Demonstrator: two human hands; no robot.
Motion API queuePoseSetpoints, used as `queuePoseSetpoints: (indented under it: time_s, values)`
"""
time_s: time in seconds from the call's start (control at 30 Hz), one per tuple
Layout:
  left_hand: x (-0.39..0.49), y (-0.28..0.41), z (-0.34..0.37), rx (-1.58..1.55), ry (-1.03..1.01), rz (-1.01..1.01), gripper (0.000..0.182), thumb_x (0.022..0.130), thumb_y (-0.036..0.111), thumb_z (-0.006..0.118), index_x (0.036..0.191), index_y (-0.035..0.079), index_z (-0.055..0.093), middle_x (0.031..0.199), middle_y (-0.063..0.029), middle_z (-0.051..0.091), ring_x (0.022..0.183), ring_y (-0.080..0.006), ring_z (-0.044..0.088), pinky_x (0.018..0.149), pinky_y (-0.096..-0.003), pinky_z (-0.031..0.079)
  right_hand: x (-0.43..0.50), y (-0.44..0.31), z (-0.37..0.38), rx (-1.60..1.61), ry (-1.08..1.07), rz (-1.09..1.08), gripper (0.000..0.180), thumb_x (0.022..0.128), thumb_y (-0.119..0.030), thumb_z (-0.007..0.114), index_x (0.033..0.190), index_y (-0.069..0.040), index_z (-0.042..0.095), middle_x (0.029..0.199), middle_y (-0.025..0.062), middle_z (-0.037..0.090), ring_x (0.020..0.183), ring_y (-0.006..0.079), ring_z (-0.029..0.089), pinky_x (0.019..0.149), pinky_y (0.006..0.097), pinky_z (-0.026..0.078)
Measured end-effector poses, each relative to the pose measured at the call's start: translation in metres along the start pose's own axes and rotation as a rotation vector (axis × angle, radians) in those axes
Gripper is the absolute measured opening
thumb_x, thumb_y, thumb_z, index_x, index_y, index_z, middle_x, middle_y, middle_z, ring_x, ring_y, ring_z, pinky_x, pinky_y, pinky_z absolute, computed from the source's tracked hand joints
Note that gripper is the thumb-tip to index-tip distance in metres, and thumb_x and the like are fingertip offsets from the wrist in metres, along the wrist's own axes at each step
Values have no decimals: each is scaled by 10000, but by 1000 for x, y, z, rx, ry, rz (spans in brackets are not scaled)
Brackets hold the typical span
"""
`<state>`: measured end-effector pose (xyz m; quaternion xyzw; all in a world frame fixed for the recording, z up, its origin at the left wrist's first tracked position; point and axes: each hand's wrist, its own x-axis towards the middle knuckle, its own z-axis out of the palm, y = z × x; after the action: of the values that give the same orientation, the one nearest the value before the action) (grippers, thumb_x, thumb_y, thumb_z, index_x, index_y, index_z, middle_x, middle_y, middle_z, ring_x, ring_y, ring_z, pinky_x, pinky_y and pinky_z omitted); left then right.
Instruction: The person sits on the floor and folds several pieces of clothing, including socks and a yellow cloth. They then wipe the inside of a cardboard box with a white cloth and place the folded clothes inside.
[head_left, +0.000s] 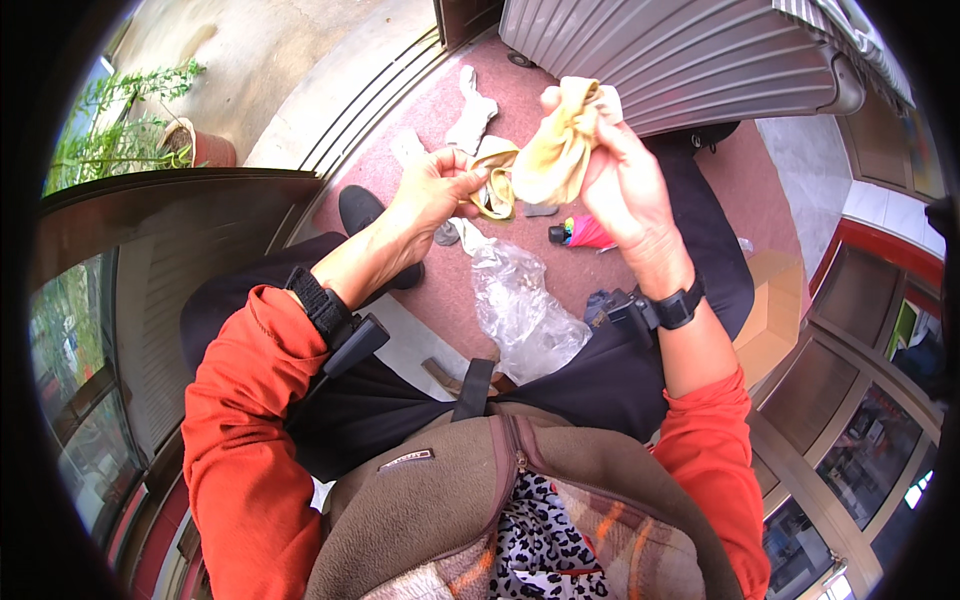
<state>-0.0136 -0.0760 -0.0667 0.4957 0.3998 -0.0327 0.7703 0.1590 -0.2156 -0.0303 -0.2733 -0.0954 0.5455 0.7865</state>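
My right hand (619, 165) is raised and grips a bunched yellow sock (551, 161), folded over on itself at the top. Between the thumb and fingers of my left hand (442, 184) is a smaller yellow fabric piece (495, 176), with its opening spread in a loop. The two yellow pieces nearly meet; whether they are joined I cannot tell. Beyond my hands a whitish sock (472, 120) lies on the reddish mat (420, 319). Below them, a clear plastic bag (525, 307) rests on the floor between my knees, with a pale sock (469, 234) at its upper end.
A pink folded umbrella (589, 232) with a black handle lies past the bag. An open cardboard box (772, 307) stands right of my leg. A ribbed grey case (675, 60) rises at the back right. Sliding-door tracks (375, 101) and a potted plant (199, 146) are left.
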Motion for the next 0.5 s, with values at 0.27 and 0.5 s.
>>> queuePoseSetpoints:
  time_s: [0.27, 0.5]
  values:
    - [-11, 10, 15, -168, -68, -74, 123, 977, 137, 575, 1080, 91, 622, 969, 0, 682, 833, -76, 642, 730, -229, 527, -9, 46, 12, -617, 166, -124, 226, 940, -10, 572, 1154, -25, 500, 1043, 66, 619, 953, 145, 632, 851, 283, 522]
    - [-13, 12, 10, -239, -54, -130, 172, 992, 106, 511, 1135, 72, 602, 1036, -30, 669, 889, -111, 654, 798, -294, 560, -21, 47, 24, -1434, 129, -347, 249, 863, -41, 653, 1108, -55, 606, 939, 62, 659, 899, 180, 632, 783, 318, 510]
